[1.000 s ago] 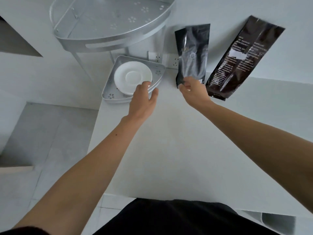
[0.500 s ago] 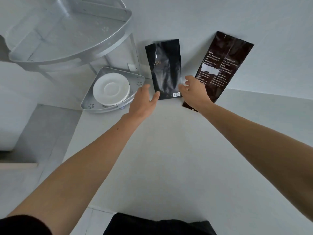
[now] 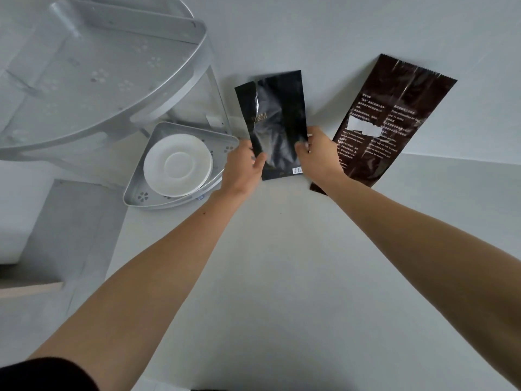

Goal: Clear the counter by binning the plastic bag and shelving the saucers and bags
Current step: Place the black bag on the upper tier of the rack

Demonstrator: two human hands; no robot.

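Observation:
A glossy black bag (image 3: 275,119) stands upright at the back of the white counter (image 3: 282,277). My left hand (image 3: 244,167) grips its lower left edge and my right hand (image 3: 317,156) grips its lower right edge. A taller dark brown bag (image 3: 394,117) with white print leans on the wall just right of my right hand. White saucers (image 3: 177,165) lie stacked in the lower tier (image 3: 135,193) of a silver corner shelf, left of my left hand.
The shelf's upper tier (image 3: 98,80) juts out over the saucers at the top left. The counter's left edge drops to a grey floor (image 3: 70,235). The white wall (image 3: 338,38) runs behind the bags.
My left hand left the saucers, moved right and closed on the black bag. My right hand kept its hold on the bag's right edge. The view shifted left and closer.

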